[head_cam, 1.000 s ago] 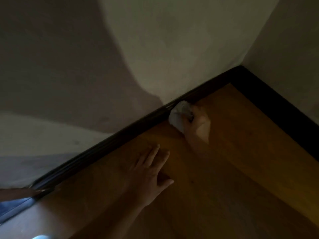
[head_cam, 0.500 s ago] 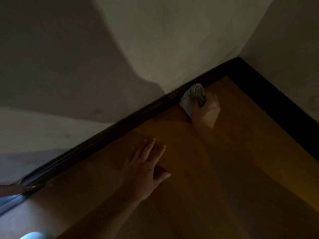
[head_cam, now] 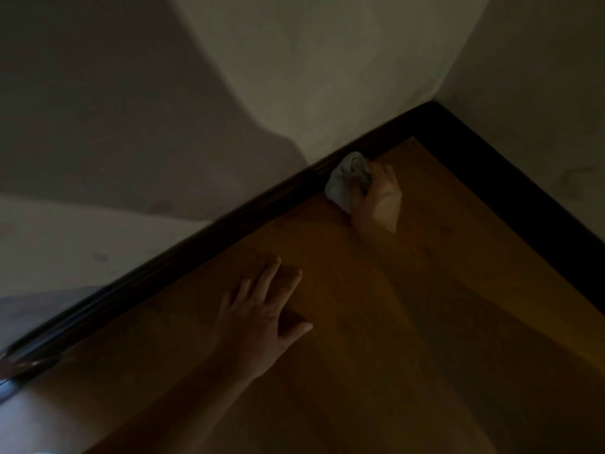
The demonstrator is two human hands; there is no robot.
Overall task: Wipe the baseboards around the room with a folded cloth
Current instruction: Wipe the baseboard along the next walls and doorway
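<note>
Our right hand [head_cam: 376, 199] gripped a bunched pale cloth [head_cam: 347, 180], fingers curled round it, and pressed it against the dark baseboard [head_cam: 196, 252] at the far edge of the wooden floor [head_cam: 425, 322], a little left of the room's corner. Our left hand [head_cam: 258, 311] lay flat on the floor nearer us, fingers spread, apart from the baseboard. A pale wall [head_cam: 327, 60] rose behind, partly shadowed.

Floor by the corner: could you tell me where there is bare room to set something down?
Free: the floor between the left hand and the side wall's baseboard. Crowded: where the right hand holds the cloth near the corner.
</note>
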